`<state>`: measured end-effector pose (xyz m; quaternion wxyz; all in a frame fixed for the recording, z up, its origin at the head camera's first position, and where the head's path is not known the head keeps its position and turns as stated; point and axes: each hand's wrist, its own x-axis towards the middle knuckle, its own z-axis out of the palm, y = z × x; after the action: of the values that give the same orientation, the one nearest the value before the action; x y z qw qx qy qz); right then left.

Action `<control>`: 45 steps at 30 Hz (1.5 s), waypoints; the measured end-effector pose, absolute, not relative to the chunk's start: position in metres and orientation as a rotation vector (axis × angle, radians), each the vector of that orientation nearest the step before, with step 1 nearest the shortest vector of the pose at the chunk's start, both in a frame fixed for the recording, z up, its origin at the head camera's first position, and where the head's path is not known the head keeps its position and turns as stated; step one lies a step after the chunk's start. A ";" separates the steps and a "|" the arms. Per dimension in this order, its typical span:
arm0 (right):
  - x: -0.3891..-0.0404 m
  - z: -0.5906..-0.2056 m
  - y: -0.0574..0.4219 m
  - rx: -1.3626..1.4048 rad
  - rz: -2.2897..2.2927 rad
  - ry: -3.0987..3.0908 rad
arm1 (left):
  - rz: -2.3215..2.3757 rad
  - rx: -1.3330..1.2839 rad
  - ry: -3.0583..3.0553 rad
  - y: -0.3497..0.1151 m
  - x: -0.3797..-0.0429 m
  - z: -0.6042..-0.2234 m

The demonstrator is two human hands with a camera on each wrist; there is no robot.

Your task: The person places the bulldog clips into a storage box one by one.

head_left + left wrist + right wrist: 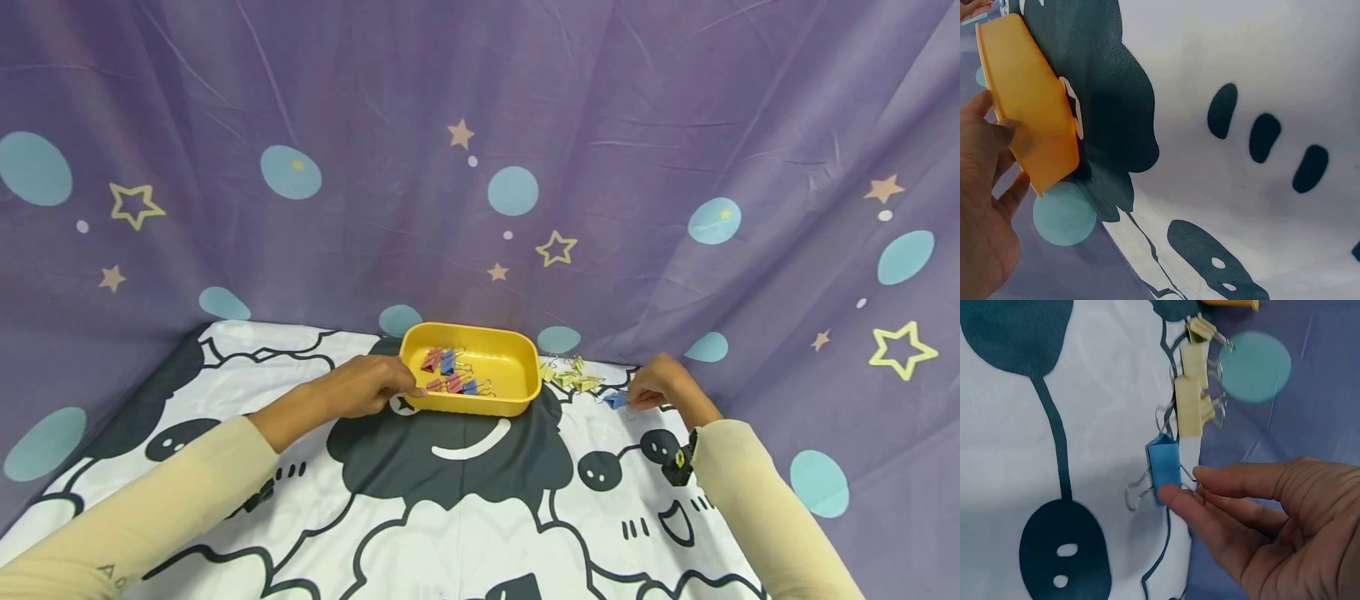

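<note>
A yellow plastic tray (517,407) stands at the back of the cloth. Its left end is held at the rim by my left hand (372,385), fingers and thumb over the edge; the left wrist view shows this hand (988,181) against the tray's outer side (1038,106). Inside lie several binder clips, pink (455,383) and blue (447,362). Right of the tray, my right hand (657,385) pinches a blue binder clip (1165,464) by its end and wire handle, low over the cloth. Several pale yellow binder clips (1189,406) lie in a row beside it.
A white cloth with black cartoon drawings (465,533) covers the surface. Behind it hangs a purple curtain (420,233) with stars and blue dots, meeting the cloth just behind the tray and the yellow clips.
</note>
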<state>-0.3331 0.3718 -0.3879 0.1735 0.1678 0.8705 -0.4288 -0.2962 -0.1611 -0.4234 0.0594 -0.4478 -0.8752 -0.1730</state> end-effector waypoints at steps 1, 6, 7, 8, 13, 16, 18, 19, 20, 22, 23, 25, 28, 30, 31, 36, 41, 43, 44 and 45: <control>-0.334 -0.389 0.376 0.490 -1.257 2.445 | -0.524 -1.356 -2.647 -0.161 -0.296 -0.424; -0.340 -0.394 0.394 0.526 -1.448 2.290 | -0.519 -1.361 -2.637 -0.161 -0.297 -0.425; -0.341 -0.394 0.397 0.523 -1.475 2.254 | -0.519 -1.360 -2.639 -0.161 -0.297 -0.425; -0.341 -0.394 0.399 0.518 -1.499 2.222 | -0.519 -1.358 -2.640 -0.161 -0.297 -0.425; -0.344 -0.394 0.407 0.476 -1.584 2.070 | -0.517 -1.353 -2.648 -0.162 -0.295 -0.423; -0.345 -0.395 0.413 0.441 -1.606 1.982 | -0.512 -1.351 -2.654 -0.162 -0.296 -0.422; -0.345 -0.396 0.417 0.429 -1.617 1.928 | -0.511 -1.350 -2.660 -0.162 -0.296 -0.422; -0.345 -0.397 0.419 0.421 -1.615 1.910 | -0.515 -1.350 -2.665 -0.162 -0.296 -0.422; -0.344 -0.397 0.420 0.410 -1.611 1.898 | -0.519 -1.351 -2.667 -0.162 -0.297 -0.422; -0.344 -0.398 0.422 0.403 -1.633 1.861 | -0.516 -1.350 -2.666 -0.162 -0.297 -0.421; -0.344 -0.398 0.424 0.404 -1.647 1.844 | -0.516 -1.351 -2.663 -0.162 -0.297 -0.422; -0.343 -0.398 0.426 0.402 -1.678 1.816 | -0.510 -1.355 -2.656 -0.162 -0.297 -0.422; -0.341 -0.396 0.429 0.412 -1.730 1.776 | -0.503 -1.356 -2.646 -0.162 -0.297 -0.423; -0.341 -0.394 0.430 0.427 -1.758 1.762 | -0.507 -1.358 -2.649 -0.162 -0.298 -0.423; -0.341 -0.393 0.431 0.439 -1.773 1.756 | -0.509 -1.359 -2.653 -0.162 -0.298 -0.423; -0.344 -0.387 0.432 0.438 -1.842 1.719 | -0.516 -1.358 -2.679 -0.162 -0.298 -0.422; -0.350 -0.377 0.425 0.353 -1.837 1.773 | -0.513 -1.362 -2.658 -0.162 -0.296 -0.422; -0.352 -0.372 0.420 0.343 -1.834 1.796 | -0.509 -1.366 -2.649 -0.162 -0.296 -0.422; -0.353 -0.369 0.417 0.340 -1.835 1.806 | -0.508 -1.367 -2.647 -0.162 -0.296 -0.422; -0.354 -0.367 0.415 0.332 -1.835 1.812 | -0.509 -1.367 -2.648 -0.161 -0.296 -0.421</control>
<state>-0.3541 0.4150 -0.3665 0.2677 0.1230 0.6715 -0.6800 -0.2959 -0.1613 -0.4215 0.0594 -0.4513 -0.8743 -0.1682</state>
